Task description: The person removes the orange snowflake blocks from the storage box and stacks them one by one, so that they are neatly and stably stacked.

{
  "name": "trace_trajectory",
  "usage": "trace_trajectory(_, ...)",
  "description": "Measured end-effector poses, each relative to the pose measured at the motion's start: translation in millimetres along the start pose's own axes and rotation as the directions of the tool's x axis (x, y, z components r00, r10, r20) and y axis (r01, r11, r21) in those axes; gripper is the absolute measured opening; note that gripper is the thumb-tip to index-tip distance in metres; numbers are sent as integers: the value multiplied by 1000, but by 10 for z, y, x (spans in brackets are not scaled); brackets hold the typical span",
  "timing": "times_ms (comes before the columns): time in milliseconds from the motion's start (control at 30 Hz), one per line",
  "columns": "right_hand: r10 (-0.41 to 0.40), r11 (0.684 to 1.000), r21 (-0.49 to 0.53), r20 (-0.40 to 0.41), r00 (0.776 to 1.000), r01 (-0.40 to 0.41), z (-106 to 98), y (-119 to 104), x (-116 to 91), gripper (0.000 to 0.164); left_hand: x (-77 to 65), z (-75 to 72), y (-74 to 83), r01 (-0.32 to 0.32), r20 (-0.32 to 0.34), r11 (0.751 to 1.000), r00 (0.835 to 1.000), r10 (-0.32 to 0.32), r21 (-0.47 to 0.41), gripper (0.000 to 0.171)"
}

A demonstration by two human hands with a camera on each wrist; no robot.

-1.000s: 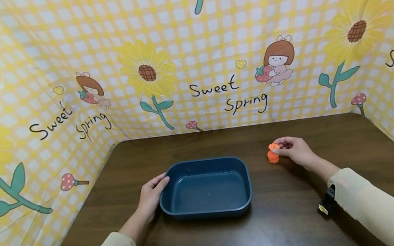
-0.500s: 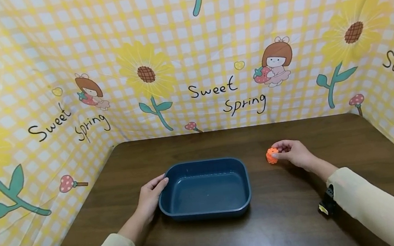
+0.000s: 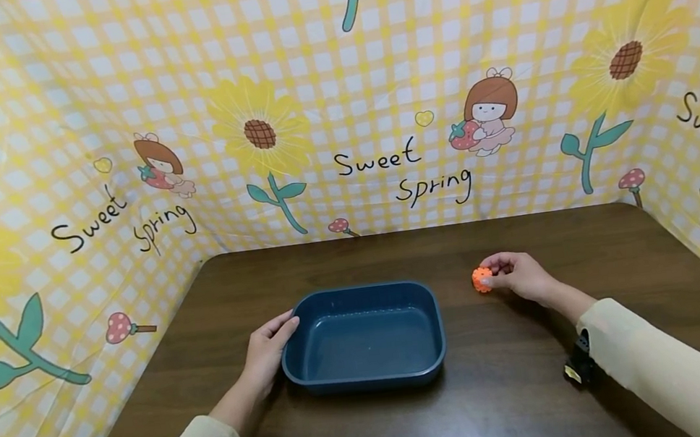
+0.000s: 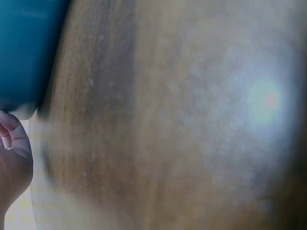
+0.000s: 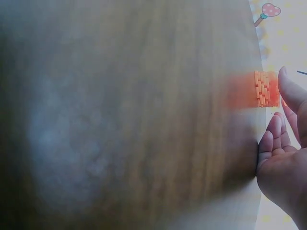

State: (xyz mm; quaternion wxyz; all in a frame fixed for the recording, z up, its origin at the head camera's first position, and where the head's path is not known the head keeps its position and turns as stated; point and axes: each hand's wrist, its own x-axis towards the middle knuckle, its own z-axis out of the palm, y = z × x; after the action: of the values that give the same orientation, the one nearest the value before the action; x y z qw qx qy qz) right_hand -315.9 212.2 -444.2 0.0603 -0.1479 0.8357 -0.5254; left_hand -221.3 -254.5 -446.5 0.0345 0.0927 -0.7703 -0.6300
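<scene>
Over on the left, the left hand [image 3: 266, 350] lies on the brown tabletop [image 3: 375, 427] with its fingers straight and relaxed, fingertips laid against the left end wall of the one blue tray [image 3: 370, 383], gripping nothing. The left wrist view gives us only a blurred corner of that tray [image 4: 24, 52] and the edge of the hand [image 4: 13, 158] just below it, with wood grain filling the rest. One tray, then, a rounded rectangle sitting near the middle of the tabletop, its hollow bare. Moving right, there is one small orange toy [image 3: 482, 279], ridged and knobbly, down on the tabletop beyond the tray's far right corner, apart from the tray itself. The right hand [image 3: 517, 276] is right on it: thumb and fingers curl in and pinch the toy from its right side, so the toy sits at the fingertips, on the side of the hand that faces the tray. The right wrist view shows the same orange piece [image 5: 266, 88], ribbed, just beside a fingertip [image 5: 290, 91], with the other fingers folded lower in the picture; whether it rests fully on the wood or is raised a touch, I cannot tell. So the toy is in the right hand's grip and well apart from the left hand, with the whole tray between them. Both sleeves are pale yellow, two hands in play, and a yellow checked backdrop [image 3: 331, 68] with sunflowers wraps round three sides.
</scene>
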Motion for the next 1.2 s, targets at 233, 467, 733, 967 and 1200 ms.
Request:
trace_trajectory(233,0,1000,-30,3,1000,0,5,-8,16,32,2,-3,2,1,-1,1000,1000,-1,7,49)
trace_trajectory(467,2,999,-45,-4,1000,-2,11,51,34,32,-7,5,-2,-4,-3,1000,1000,4,0,49)
trace_trajectory(733,17,999,-39,-15,1000,-17,28,63,46,32,-3,-2,-9,-8,-4,1000,1000,8,-2,49)
trace_trajectory(967,20,999,-43,-24,1000,-21,14,28,26,36,-5,0,-16,-18,-15,1000,1000,18,-2,50)
trace_trajectory(1200,29,999,-13,-27,999,-29,-3,21,39,41,1,5,-3,-1,-13,1000,1000,1,-11,50)
